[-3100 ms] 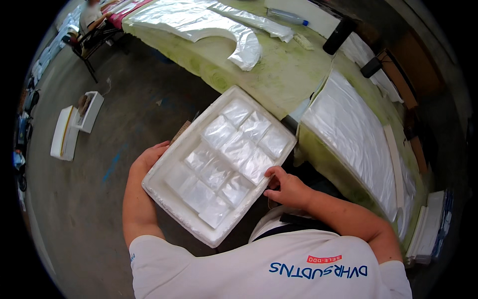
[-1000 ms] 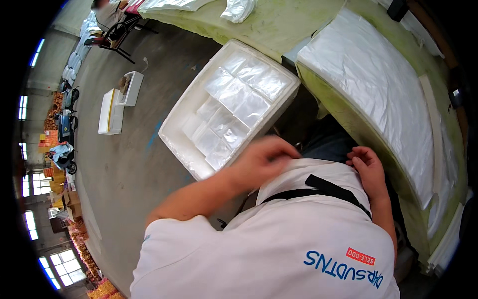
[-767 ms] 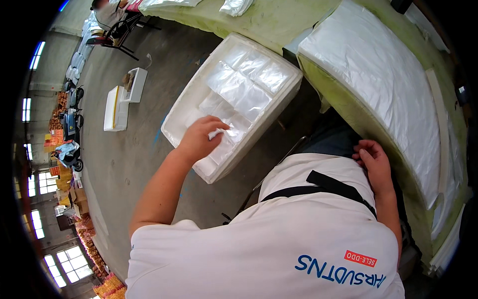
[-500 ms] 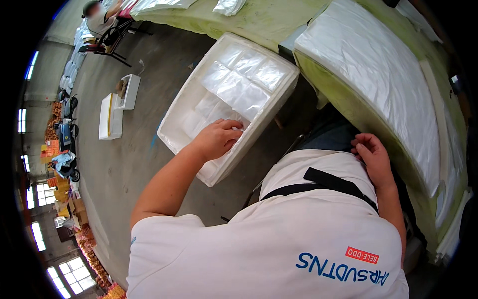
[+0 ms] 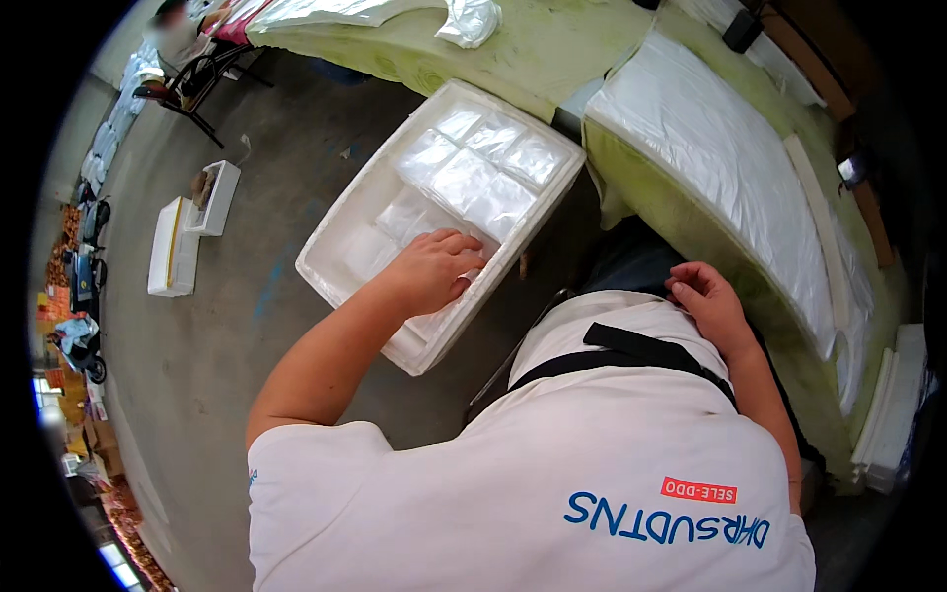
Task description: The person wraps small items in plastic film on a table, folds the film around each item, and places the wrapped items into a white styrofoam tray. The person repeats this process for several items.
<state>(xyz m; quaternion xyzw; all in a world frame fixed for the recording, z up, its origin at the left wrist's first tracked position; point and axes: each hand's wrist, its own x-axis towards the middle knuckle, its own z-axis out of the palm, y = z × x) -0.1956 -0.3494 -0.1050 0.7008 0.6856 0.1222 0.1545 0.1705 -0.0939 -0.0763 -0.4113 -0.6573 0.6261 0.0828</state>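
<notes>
Two hands split: your left hand [image 5: 434, 268] lies flat, fingers spread, on clear bags in the foam tray [image 5: 340, 227] at 11 o'clock; your right hand [image 5: 708, 301], loosely curled and empty, rests at the tabletop [image 5: 681, 222] edge, 2 o'clock. Looks like mid-packing; next, press bags into cells.

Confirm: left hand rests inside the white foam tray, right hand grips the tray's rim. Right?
Not quite. The left hand does rest inside the white foam tray, on its clear bags, but the right hand is not on the rim: it lies against the person's own shirt, apart from the tray. The head view shows it.
</notes>
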